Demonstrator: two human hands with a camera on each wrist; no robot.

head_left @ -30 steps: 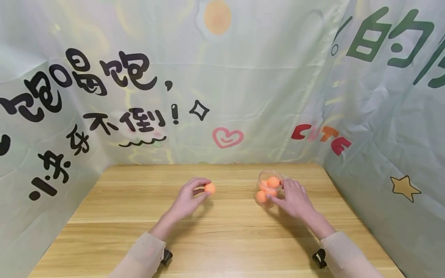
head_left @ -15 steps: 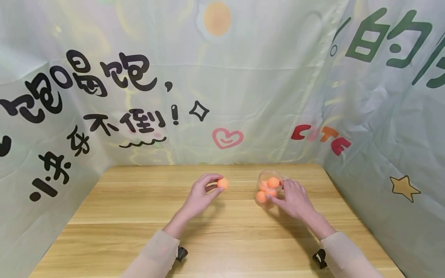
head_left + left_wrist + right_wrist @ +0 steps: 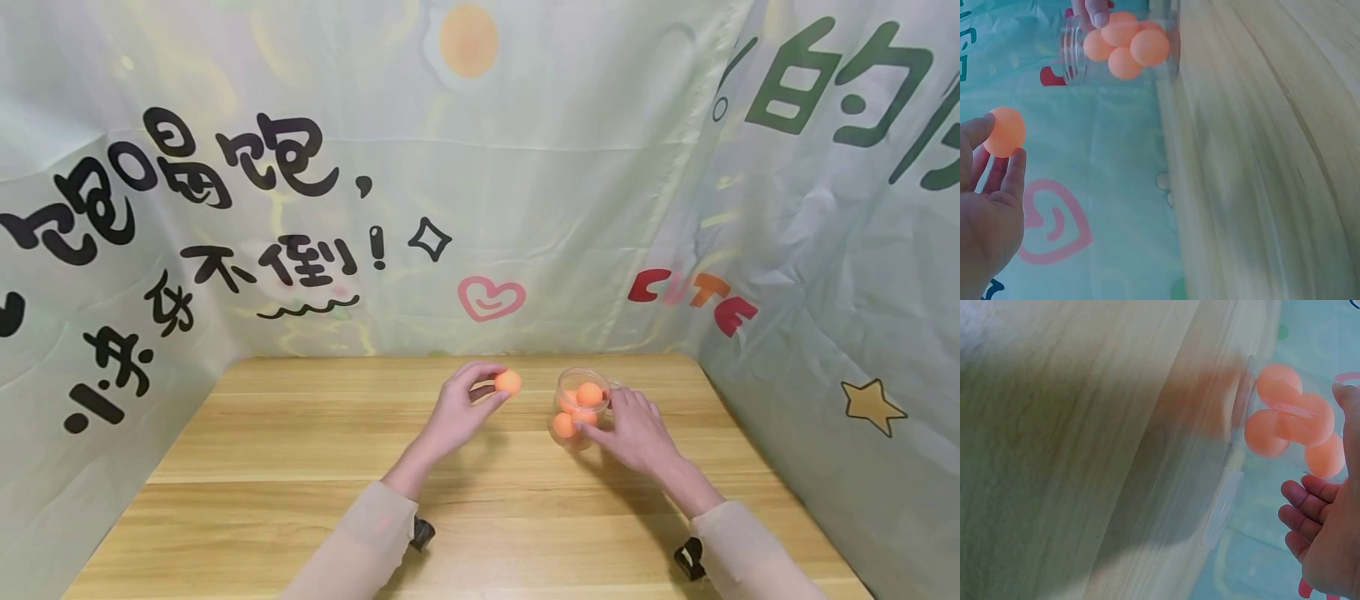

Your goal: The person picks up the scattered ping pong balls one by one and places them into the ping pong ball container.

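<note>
In the head view, my left hand (image 3: 461, 408) pinches an orange ping-pong ball (image 3: 507, 382) between thumb and fingertips, above the table and left of the jar. The left wrist view shows that ball (image 3: 1007, 132) apart from the jar. A clear open-topped jar (image 3: 582, 377) stands upright on the table with several orange balls (image 3: 1267, 433) inside. My right hand (image 3: 637, 429) holds it from the right, thumb at the front and fingers toward the far side. The fingers behind the jar are partly hidden in the head view.
The wooden table (image 3: 300, 517) carries the jar. Printed fabric (image 3: 555, 233) encloses the back and both sides. A translucent flat piece (image 3: 1222, 509), perhaps a lid, shows near the table's edge in the right wrist view.
My left hand has carried its ball rightward and slightly farther back, closer to the jar. The right hand and the jar have stayed put.
</note>
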